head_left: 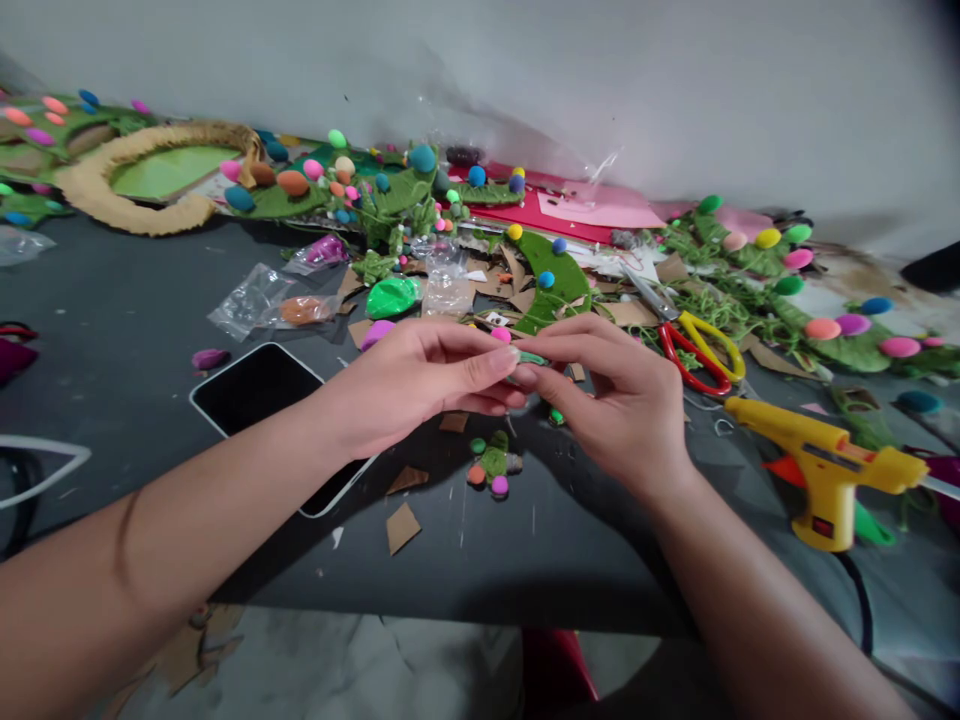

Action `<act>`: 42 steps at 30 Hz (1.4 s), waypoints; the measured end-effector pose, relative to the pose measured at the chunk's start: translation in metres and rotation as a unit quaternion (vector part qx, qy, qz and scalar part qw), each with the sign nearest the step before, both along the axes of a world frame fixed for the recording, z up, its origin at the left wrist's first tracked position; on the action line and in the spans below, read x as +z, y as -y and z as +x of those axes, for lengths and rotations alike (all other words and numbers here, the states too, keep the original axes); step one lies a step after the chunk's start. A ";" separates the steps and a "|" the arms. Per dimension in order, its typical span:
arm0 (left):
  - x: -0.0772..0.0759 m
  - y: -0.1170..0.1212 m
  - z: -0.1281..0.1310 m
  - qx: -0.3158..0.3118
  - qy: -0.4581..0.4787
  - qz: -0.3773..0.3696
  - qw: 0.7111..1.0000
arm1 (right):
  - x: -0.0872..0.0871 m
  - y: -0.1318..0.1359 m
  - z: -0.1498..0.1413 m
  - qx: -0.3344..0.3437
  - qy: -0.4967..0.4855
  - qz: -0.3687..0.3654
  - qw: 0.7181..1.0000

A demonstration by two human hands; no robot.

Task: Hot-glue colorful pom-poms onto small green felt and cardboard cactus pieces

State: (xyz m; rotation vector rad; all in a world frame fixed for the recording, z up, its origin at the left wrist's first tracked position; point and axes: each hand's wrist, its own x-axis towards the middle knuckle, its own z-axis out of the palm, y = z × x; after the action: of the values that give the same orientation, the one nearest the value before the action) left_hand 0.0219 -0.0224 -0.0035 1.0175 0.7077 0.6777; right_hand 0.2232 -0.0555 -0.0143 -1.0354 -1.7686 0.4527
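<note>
Forearms (pixel 225 490) converge, green piece (pixel 532 358) pinched between hands (pixel 634 400).

Green piece (pixel 532 357) mostly hidden by fingers, phone (pixel 259 390) partly covered by L forearm (pixel 247 490), glue gun cord (pixel 859 590) cut off btm R

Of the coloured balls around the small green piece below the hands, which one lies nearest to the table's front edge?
The purple-pink ball; the orange ball and the green ball, to its left, sit further back.
</note>
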 end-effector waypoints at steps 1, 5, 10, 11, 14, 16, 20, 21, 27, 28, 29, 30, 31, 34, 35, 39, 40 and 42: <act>0.000 -0.001 -0.001 0.006 -0.002 -0.001 1.000 | 0.001 0.000 0.001 0.014 -0.009 -0.014 1.000; -0.001 -0.004 -0.003 0.035 -0.012 -0.001 0.999 | 0.008 0.000 0.007 0.055 -0.016 -0.065 0.996; 0.003 -0.006 -0.004 0.059 -0.105 0.108 0.987 | 0.011 0.000 0.006 0.011 -0.019 -0.140 0.990; 0.004 -0.005 -0.004 0.057 -0.128 0.130 0.982 | 0.010 0.000 0.005 0.016 -0.028 -0.157 0.987; 0.007 -0.004 -0.005 0.045 -0.168 0.174 0.969 | 0.007 -0.001 0.003 0.040 -0.075 -0.195 0.977; 0.007 -0.002 -0.006 0.042 -0.175 0.211 0.961 | 0.006 -0.002 0.002 0.042 -0.114 -0.210 0.970; 0.007 0.003 -0.009 0.066 -0.226 0.315 0.920 | 0.006 -0.002 0.002 0.054 -0.165 -0.242 0.955; 0.007 0.003 -0.009 0.068 -0.241 0.335 0.908 | 0.006 -0.002 0.002 0.062 -0.168 -0.247 0.952; 0.003 0.003 -0.008 0.105 -0.275 0.380 0.877 | 0.005 0.000 0.002 0.057 -0.121 -0.233 0.963; 0.003 0.003 -0.008 0.110 -0.271 0.376 0.879 | 0.004 0.001 0.001 0.056 -0.115 -0.227 0.966; 0.002 0.003 -0.008 0.112 -0.266 0.369 0.884 | 0.003 0.002 0.001 0.054 -0.110 -0.216 0.969; 0.003 0.003 -0.007 0.112 -0.258 0.358 0.890 | 0.003 0.002 0.000 0.050 -0.104 -0.200 0.973; 0.004 0.002 -0.007 0.112 -0.247 0.344 0.899 | 0.002 0.002 0.000 0.042 -0.097 -0.181 0.978; 0.007 0.000 -0.008 0.102 -0.199 0.276 0.935 | 0.001 0.002 0.000 0.007 -0.071 -0.134 0.988; 0.007 -0.002 -0.008 0.101 -0.179 0.253 0.945 | 0.001 0.002 0.001 -0.004 -0.066 -0.125 0.990; 0.005 -0.009 -0.010 0.122 -0.120 0.204 0.964 | 0.001 -0.002 0.009 -0.062 -0.046 -0.074 0.994; 0.004 -0.010 -0.011 0.121 -0.113 0.194 0.967 | 0.000 -0.004 0.011 -0.078 -0.041 -0.052 0.995; 0.002 -0.011 -0.011 0.101 -0.103 0.161 0.976 | 0.000 -0.006 0.013 -0.094 -0.033 -0.002 0.995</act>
State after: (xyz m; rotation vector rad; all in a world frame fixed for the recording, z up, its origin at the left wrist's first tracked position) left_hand 0.0113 -0.0116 -0.0015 1.3393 0.9093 0.8911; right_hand 0.2365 -0.0496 -0.0140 -1.1648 -1.5962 0.3694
